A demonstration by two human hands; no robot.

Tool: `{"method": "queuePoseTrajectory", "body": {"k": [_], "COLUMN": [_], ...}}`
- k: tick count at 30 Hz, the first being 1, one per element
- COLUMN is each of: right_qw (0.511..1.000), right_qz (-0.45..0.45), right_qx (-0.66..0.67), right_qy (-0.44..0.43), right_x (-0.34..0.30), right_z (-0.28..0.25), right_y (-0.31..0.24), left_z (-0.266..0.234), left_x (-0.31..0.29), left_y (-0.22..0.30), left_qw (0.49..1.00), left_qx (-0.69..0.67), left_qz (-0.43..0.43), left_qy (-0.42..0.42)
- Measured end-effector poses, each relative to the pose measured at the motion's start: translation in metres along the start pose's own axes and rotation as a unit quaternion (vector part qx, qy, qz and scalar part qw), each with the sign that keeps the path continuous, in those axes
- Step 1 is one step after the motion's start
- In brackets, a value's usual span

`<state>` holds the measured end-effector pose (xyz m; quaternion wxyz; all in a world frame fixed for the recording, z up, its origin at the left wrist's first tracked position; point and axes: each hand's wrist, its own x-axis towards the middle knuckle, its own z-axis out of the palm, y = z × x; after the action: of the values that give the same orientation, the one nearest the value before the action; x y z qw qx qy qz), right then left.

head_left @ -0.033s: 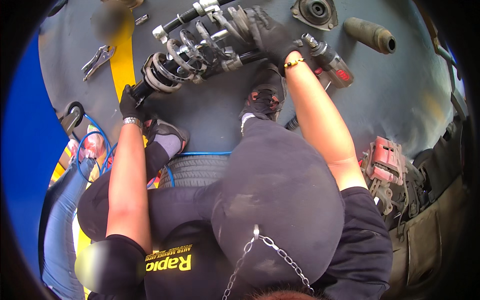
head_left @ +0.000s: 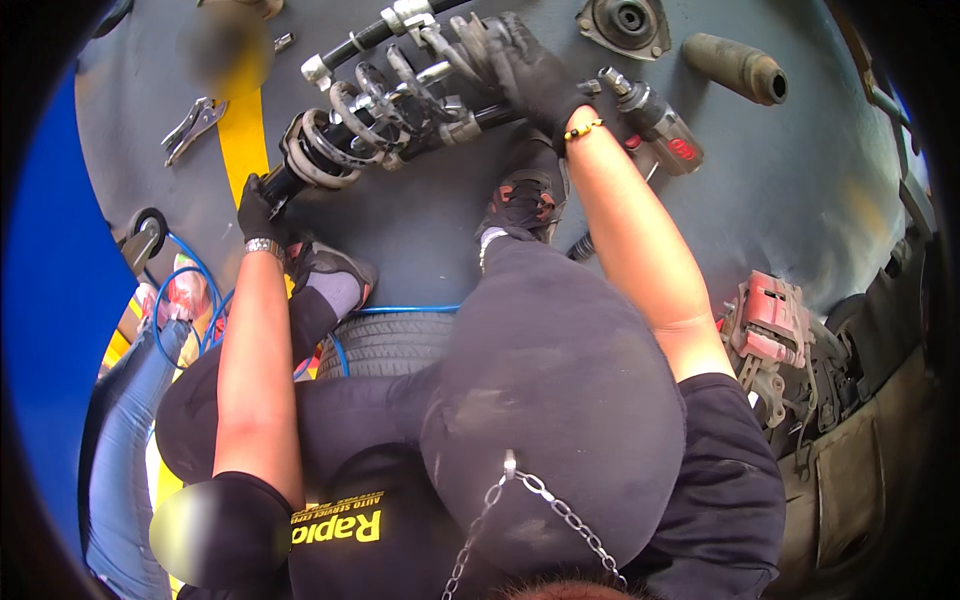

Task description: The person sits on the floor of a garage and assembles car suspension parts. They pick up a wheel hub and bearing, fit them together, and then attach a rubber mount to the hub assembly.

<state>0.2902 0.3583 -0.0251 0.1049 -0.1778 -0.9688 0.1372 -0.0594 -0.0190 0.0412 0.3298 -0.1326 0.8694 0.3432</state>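
A coil spring [head_left: 318,165] sits around a black strut [head_left: 287,187], lying aslant at the top of the view. A spring compressor [head_left: 452,130] with black rods and silver clamps is fitted along the coils. My gloved left hand [head_left: 257,207] is closed around the strut's lower-left end. At the other end, my gloved right hand [head_left: 535,80] is curled over the last coils of the spring, its palm side hidden. Just right of that hand lies a power wrench [head_left: 655,122] with a socket on its nose.
A round strut mount [head_left: 632,22] and a grey-brown cylinder [head_left: 740,68] lie at the top right. Locking pliers [head_left: 195,128] are at the left. A tire [head_left: 385,342] stands by my legs, with a blue hose [head_left: 200,275] nearby. A red brake caliper [head_left: 772,315] sits right.
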Motion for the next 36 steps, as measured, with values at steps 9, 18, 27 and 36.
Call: {"method": "queuePoseTrajectory", "body": {"k": [9, 18, 27, 36], "right_qw": [0.857, 0.913, 0.9, 0.839], "right_qz": [0.317, 0.313, 0.339, 0.39], "right_qx": [0.406, 0.233, 0.265, 0.38], "right_qy": [0.01, -0.116, -0.063, -0.002], "right_x": [0.042, 0.05, 0.055, 0.054], "right_z": [-0.056, -0.071, -0.068, -0.054], "right_y": [-0.044, -0.043, -0.058, -0.054], "left_z": [0.02, 0.017, 0.015, 0.016], "left_x": [-0.034, -0.033, -0.019, -0.018], "left_y": [0.019, 0.014, -0.009, -0.004], "left_qw": [0.955, 0.952, 0.967, 0.995], "left_qx": [-0.264, -0.276, -0.239, 0.047], "left_qz": [-0.13, -0.13, -0.082, 0.088], "left_qy": [-0.037, -0.041, -0.012, 0.012]}}
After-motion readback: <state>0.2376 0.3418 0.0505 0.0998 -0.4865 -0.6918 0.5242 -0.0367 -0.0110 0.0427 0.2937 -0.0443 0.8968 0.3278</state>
